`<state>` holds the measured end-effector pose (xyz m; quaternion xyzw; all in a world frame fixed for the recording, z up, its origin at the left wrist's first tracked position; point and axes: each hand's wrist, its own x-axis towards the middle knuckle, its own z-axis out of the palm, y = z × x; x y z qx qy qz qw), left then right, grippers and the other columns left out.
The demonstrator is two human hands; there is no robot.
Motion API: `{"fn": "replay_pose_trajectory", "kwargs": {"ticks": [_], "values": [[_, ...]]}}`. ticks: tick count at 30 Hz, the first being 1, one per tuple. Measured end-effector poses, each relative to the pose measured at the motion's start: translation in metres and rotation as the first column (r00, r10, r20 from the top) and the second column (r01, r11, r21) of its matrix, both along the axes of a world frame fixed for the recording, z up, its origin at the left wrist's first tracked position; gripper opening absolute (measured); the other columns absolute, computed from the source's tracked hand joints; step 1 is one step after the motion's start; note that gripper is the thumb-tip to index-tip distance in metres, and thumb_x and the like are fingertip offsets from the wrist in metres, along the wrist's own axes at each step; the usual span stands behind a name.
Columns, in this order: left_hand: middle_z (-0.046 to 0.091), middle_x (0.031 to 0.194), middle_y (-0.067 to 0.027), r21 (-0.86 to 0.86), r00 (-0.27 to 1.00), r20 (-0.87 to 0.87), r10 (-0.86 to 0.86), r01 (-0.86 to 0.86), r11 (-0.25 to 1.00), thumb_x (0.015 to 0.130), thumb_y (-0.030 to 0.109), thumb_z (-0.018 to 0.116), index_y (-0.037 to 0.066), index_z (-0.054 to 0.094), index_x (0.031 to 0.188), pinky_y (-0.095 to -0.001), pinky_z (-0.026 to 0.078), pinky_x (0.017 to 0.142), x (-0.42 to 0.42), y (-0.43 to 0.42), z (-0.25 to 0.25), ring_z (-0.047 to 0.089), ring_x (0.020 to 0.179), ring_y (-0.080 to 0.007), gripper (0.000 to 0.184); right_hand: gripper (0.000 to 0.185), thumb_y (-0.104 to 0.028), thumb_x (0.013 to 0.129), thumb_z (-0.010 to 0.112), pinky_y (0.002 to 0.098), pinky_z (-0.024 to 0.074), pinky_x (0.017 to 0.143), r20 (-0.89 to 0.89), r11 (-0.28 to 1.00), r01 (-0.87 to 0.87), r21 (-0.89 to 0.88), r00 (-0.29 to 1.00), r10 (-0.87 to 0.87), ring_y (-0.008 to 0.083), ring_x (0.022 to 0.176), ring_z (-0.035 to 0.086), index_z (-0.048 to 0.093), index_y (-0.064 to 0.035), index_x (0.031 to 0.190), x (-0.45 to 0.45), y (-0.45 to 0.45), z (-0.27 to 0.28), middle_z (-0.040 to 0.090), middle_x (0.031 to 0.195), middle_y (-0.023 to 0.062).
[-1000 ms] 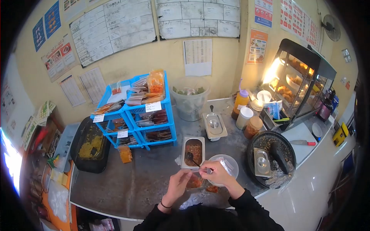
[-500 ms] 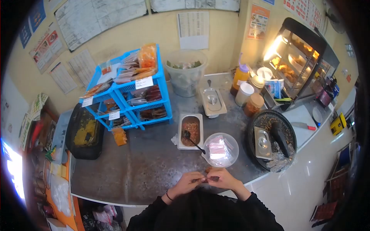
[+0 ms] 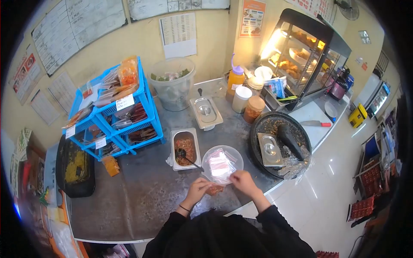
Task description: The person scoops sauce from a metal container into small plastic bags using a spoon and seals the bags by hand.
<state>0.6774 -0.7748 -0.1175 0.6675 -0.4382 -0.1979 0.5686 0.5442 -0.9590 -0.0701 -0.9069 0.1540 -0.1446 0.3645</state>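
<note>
My left hand point(image 3: 197, 191) is closed near the counter's front edge, beside a small clear packet of reddish food point(image 3: 215, 189); its fingertips touch the packet's top. My right hand point(image 3: 244, 182) is closed at the right rim of a round plastic bowl point(image 3: 208, 174), which holds small clear bags point(image 3: 221, 163); whatever is between its fingers is too small to name. Behind my left hand stands a steel container point(image 3: 196, 134) of reddish-brown food point(image 3: 185, 146), with a black spoon point(image 3: 189, 160) resting in it.
Blue crates point(image 3: 151, 112) of packets stand at left, near a black tray point(image 3: 89, 182). Behind are a clear bucket point(image 3: 176, 94), a lidded steel container point(image 3: 205, 112) and jars point(image 3: 254, 108). A stone mortar point(image 3: 257, 124), a knife point(image 3: 312, 123) and a lit food warmer point(image 3: 301, 56) are at right.
The view has turned to the right. My hands, together over a packet half a second ago, are now apart, with my right hand at the bowl.
</note>
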Motion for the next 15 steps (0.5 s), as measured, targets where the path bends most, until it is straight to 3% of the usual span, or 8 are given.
{"fn": "replay_pose_trajectory", "kwargs": {"ticks": [3, 4, 6, 7, 9, 13, 15], "values": [[0.056, 0.080, -0.0067, 0.000, 0.994, 0.074, 0.079, -0.079, 0.997, 0.076, 0.010, 0.064, 0.003, 0.063, 0.094, -0.0264, 0.044, 0.070, 0.000, -0.005, -0.006, 0.055, 0.074, -0.0179, 0.020, 0.017, -0.017, 0.068, 0.068, 0.0357, 0.0443, 0.057, 0.032, 0.985, 0.175, 0.002, 0.984, -0.175, 0.0306, 0.062, 0.057, 0.061, -0.0015, 0.071, 0.040, -0.018, -0.024, 0.057, 0.066, 0.0156], [0.054, 0.082, -0.0060, -0.006, 0.990, 0.055, 0.129, -0.129, 0.992, 0.075, 0.011, 0.066, 0.003, 0.062, 0.096, -0.0259, 0.044, 0.070, -0.002, -0.006, -0.003, 0.054, 0.075, -0.0170, 0.024, 0.019, -0.017, 0.067, 0.069, 0.0372, 0.0442, 0.059, 0.049, 0.993, 0.122, -0.009, 0.991, -0.121, 0.0310, 0.064, 0.058, 0.061, -0.0008, 0.072, 0.052, -0.022, -0.036, 0.059, 0.068, 0.0159], [0.052, 0.086, -0.0047, -0.017, 0.972, 0.016, 0.234, -0.234, 0.972, 0.072, 0.012, 0.069, 0.004, 0.059, 0.101, -0.0249, 0.043, 0.068, -0.008, -0.001, 0.003, 0.052, 0.077, -0.0151, 0.032, 0.021, -0.019, 0.066, 0.068, 0.0388, 0.0445, 0.061, 0.135, 0.964, 0.171, -0.205, 0.980, -0.145, 0.0310, 0.066, 0.059, 0.061, -0.0003, 0.072, 0.067, -0.022, -0.050, 0.060, 0.070, 0.0159], [0.050, 0.088, -0.0038, -0.003, 0.966, 0.067, 0.251, -0.251, 0.968, 0.069, 0.013, 0.071, 0.005, 0.055, 0.106, -0.0247, 0.043, 0.068, -0.007, 0.003, 0.003, 0.051, 0.077, -0.0142, 0.041, 0.021, -0.019, 0.065, 0.068, 0.0396, 0.0449, 0.063, 0.052, 0.973, 0.169, -0.159, 0.985, -0.163, 0.0319, 0.068, 0.059, 0.061, -0.0011, 0.073, 0.071, -0.026, -0.054, 0.061, 0.073, 0.0161], [0.050, 0.087, -0.0046, 0.036, 0.956, 0.057, 0.287, -0.289, 0.957, 0.070, 0.013, 0.071, 0.006, 0.056, 0.105, -0.0255, 0.044, 0.067, -0.008, 0.014, 0.008, 0.051, 0.073, -0.0148, 0.039, 0.021, -0.020, 0.063, 0.068, 0.0411, 0.0457, 0.067, -0.123, 0.983, 0.172, -0.059, 0.976, -0.178, 0.0336, 0.072, 0.059, 0.063, -0.0026, 0.075, 0.073, -0.032, -0.059, 0.062, 0.078, 0.0166], [0.052, 0.084, -0.0046, 0.021, 0.946, 0.018, 0.325, -0.325, 0.945, 0.071, 0.011, 0.070, 0.006, 0.057, 0.103, -0.0261, 0.045, 0.065, -0.008, 0.028, 0.019, 0.053, 0.071, -0.0143, 0.035, 0.016, -0.018, 0.065, 0.067, 0.0383, 0.0461, 0.065, -0.078, 0.985, 0.150, -0.088, 0.985, -0.157, 0.0308, 0.071, 0.059, 0.067, -0.0062, 0.076, 0.067, -0.041, -0.053, 0.062, 0.078, 0.0143], [0.054, 0.085, -0.0049, 0.015, 0.952, -0.005, 0.307, -0.307, 0.952, 0.073, 0.010, 0.068, 0.006, 0.057, 0.103, -0.0256, 0.045, 0.066, -0.007, 0.033, 0.030, 0.054, 0.073, -0.0137, 0.031, 0.011, -0.014, 0.073, 0.063, 0.0340, 0.0457, 0.062, 0.110, 0.991, 0.134, 0.006, 0.985, -0.133, 0.0253, 0.067, 0.059, 0.066, -0.0043, 0.077, 0.059, -0.037, -0.027, 0.062, 0.074, 0.0123]]}}
